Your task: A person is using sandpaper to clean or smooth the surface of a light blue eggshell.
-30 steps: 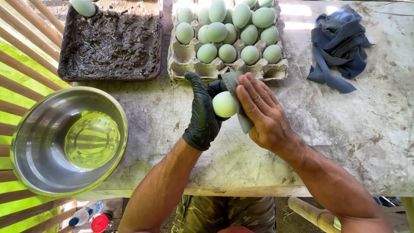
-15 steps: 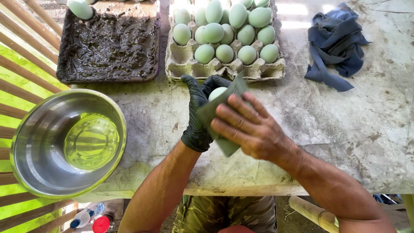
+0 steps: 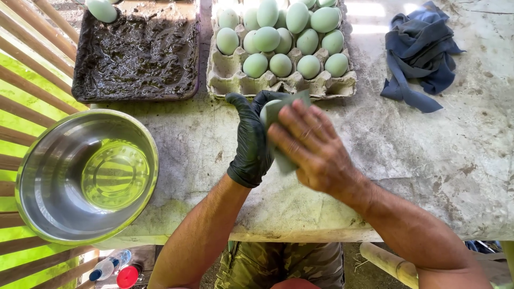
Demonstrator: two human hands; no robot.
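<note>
1. A pale green egg [image 3: 266, 111] sits at the middle of the table, just near of the egg tray, and only a sliver of its shell shows between the two hands.
2. The left hand [image 3: 250, 140], in a black glove, is curled around the egg from the left, fingers closed on it as a cradle.
3. The right hand [image 3: 310, 147], bare, lies flat-fingered over a grey-green pad [image 3: 281, 115] and presses it against the egg; the hand is blurred, so I cannot tell how firmly the thumb grips the pad underneath.
4. The step in hand looks like scrubbing or wiping the shell with the pad. By my judgement the next move calls for turning the egg in the gloved hand to reach an unrubbed face, with light pressure, since the shell could crack.
5. Just beyond the hands stands a cardboard egg tray [image 3: 230, 80] heaped with more pale green eggs.
6. To the far left a dark tray of wet mud [image 3: 136, 53] holds one egg [image 3: 101, 9] at its far edge.
7. At the near left is a steel bowl [image 3: 37, 182] with clear liquid in it.
8. A crumpled blue cloth [image 3: 420, 53] lies at the far right on the stained table [image 3: 428, 160].
</note>
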